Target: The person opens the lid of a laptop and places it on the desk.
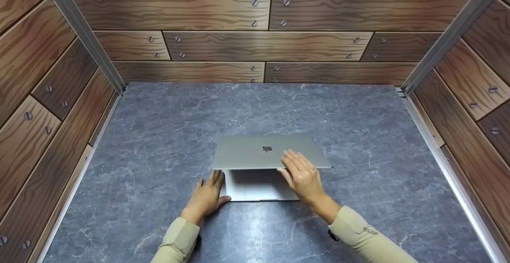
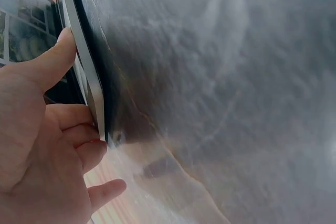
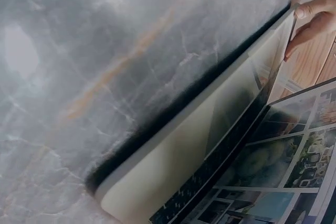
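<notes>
A silver laptop (image 1: 239,151) with a dark apple logo stands partly unfolded on the table, its lid tilted low over the base. At the left edge of the base, my left hand (image 1: 207,197) grips with the thumb on top and the fingers along the side; the left wrist view shows this hand (image 2: 58,124) close up. My right hand (image 1: 305,177) holds the front edge of the lid, fingers flat on the outer face and thumb at the edge. In the right wrist view, the lit screen (image 3: 268,161) shows picture tiles above the dark keyboard (image 3: 194,187). My right hand is outside that view.
The laptop sits on a grey-blue marbled table (image 1: 167,127). Wood-patterned panels (image 1: 223,46) stand behind and at both sides, with metal posts (image 1: 85,36) at the back corners. A metal strip (image 1: 450,175) runs along the right edge.
</notes>
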The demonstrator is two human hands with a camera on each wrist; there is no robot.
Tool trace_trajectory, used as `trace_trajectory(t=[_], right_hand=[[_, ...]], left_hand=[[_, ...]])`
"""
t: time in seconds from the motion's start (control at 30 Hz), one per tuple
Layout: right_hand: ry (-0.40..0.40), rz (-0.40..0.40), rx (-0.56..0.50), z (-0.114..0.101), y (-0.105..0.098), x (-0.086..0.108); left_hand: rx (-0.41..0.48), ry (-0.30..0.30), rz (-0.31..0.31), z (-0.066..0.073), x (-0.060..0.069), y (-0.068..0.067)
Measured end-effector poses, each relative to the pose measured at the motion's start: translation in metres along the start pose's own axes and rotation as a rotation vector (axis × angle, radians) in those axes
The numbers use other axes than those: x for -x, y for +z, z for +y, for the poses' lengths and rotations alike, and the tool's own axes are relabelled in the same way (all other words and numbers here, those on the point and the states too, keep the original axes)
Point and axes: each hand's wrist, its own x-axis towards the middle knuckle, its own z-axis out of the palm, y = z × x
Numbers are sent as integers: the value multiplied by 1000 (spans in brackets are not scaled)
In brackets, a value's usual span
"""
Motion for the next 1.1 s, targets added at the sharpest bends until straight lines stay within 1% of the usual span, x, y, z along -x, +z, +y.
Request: trace_trajectory(t=[0.2, 0.57, 0.8, 1.1], right_hand=[[28, -2, 9, 2, -1, -7], [47, -3, 19, 3, -1, -14], [55, 10, 16, 4, 1, -19], [101, 15, 40, 8, 1, -33]], left_hand=[[-2, -4, -9, 0, -1, 0], [-6, -18, -39, 1, -2, -1], [9, -19, -43, -1, -2, -1], [30, -38, -60, 1, -3, -1]])
